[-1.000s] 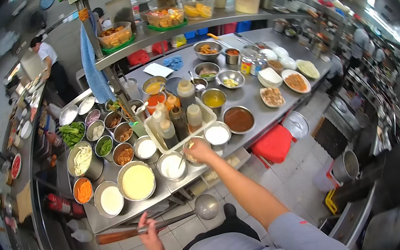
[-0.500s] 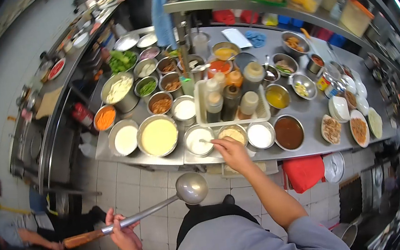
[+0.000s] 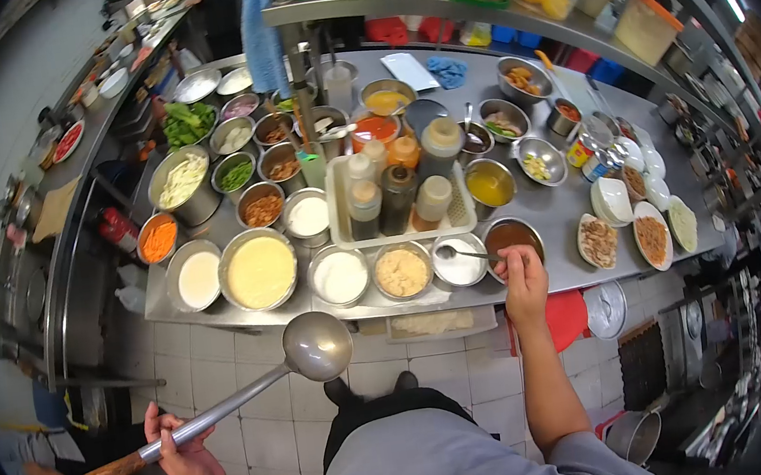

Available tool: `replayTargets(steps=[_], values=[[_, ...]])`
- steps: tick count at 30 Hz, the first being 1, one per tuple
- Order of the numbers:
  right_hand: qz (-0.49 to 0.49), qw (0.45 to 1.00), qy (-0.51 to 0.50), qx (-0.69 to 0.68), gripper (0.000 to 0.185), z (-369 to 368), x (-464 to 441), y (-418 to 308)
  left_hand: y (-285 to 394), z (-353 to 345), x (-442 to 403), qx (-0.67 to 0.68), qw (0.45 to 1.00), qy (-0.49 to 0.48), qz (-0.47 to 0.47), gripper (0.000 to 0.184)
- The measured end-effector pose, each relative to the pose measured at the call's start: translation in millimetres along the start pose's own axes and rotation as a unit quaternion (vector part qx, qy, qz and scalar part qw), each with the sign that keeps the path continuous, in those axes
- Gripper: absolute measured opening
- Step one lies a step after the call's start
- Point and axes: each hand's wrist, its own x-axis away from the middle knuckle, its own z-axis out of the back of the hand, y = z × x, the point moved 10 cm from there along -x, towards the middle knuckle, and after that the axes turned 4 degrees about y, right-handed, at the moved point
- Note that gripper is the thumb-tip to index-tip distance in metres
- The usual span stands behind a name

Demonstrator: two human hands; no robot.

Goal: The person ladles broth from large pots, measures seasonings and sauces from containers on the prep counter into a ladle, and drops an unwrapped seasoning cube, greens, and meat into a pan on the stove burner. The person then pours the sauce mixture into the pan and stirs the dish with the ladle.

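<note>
**Mid-spooning, with both sides occupied**

In the head view, the right hand (image 3: 524, 282) pinches the handle of a small, dark-looking metal spoon (image 3: 473, 253) between thumb and fingertips. The spoon points leftward, its tip over a round steel bowl of white grains (image 3: 464, 285); whether it touches them cannot be told. The hand itself is over a wider steel bowl of brown sauce (image 3: 509, 219). Leftward along the front of the grey metal worktop (image 3: 552, 202) come a steel bowl of tan, crumbly stuff (image 3: 406, 298) and a steel bowl of white powder (image 3: 342, 305), just in front of a white plastic basket (image 3: 404, 235) of squeeze bottles.

The left hand (image 3: 184, 451) has hold of a long steel ladle with a brown wooden grip (image 3: 230, 403), its fingers only partly curled about the shaft near the wood. The ladle's round cup hangs by the worktop's near edge, above the tiled floor (image 3: 271, 431), dished side in sight; any contents cannot be made out.

The step in hand looks to be spooning at the white grains. The next move seems to call for a level spoon, lifted clear of the rim, and a steady, untipped ladle.
</note>
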Motion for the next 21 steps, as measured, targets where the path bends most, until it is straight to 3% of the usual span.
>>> replayTargets(steps=[3, 6, 13, 19, 21], values=[[0.047, 0.973, -0.054, 0.22, 0.015, 1, -10, -1, -7, -23, -4, 0.006, 0.999, -0.036, 0.01, 0.046], [0.085, 0.954, -0.086, 0.276, 0.014, -8, -6, 4, -13, -41, -4, 0.015, 0.997, -0.071, 0.024, 0.046], [0.05, 0.965, -0.102, 0.236, 0.014, -18, 0, 31, -22, -64, -2, 0.018, 0.995, -0.094, 0.027, 0.045], [-0.07, 0.991, -0.037, 0.104, 0.021, 17, -6, 78, -22, -70, 0, 0.016, 0.996, -0.089, 0.026, 0.045], [-0.169, 0.985, 0.013, -0.015, 0.022, 33, -6, 99, -22, -72, 0, 0.014, 0.995, -0.098, 0.025, 0.045]])
